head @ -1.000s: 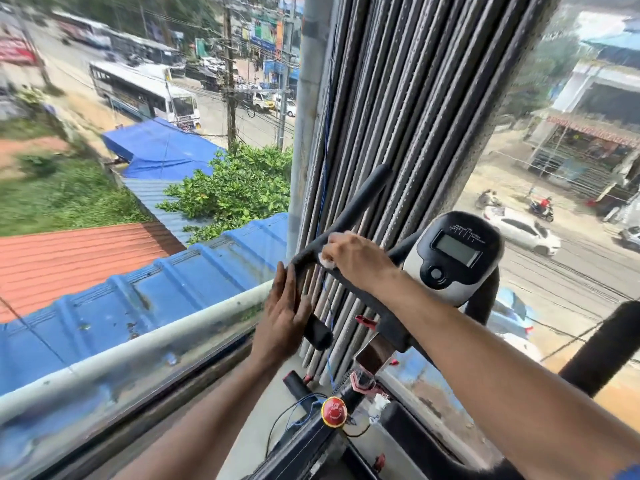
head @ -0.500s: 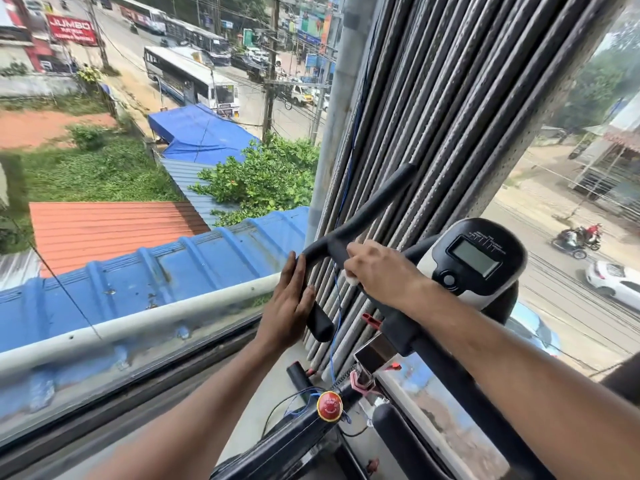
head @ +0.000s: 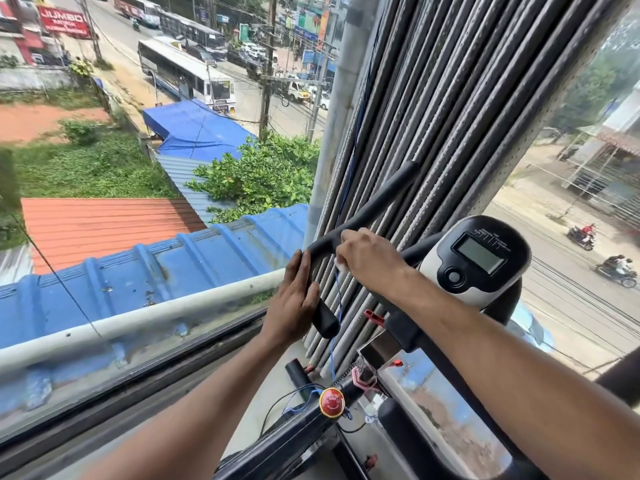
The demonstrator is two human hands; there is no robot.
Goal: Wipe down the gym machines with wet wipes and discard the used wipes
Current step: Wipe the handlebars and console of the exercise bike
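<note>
At centre frame, the right hand (head: 367,261) curls around a white wet wipe (head: 341,265), rubbing the exercise bike's black handlebar (head: 363,216); the left hand (head: 294,299), fingers straight, braces the grip below to steady it.

Both my arms bare, reaching forward and up from bottom of view. My left hand (head: 294,299) flat, fingers straight and together, pointing up, palm against black handlebar (head: 320,271). My right hand (head: 367,259) higher, knuckles up, fingers curled over same bar at its bend, pinching white wipe (head: 341,265) underneath. Right forearm runs diagonally from lower right.
</note>
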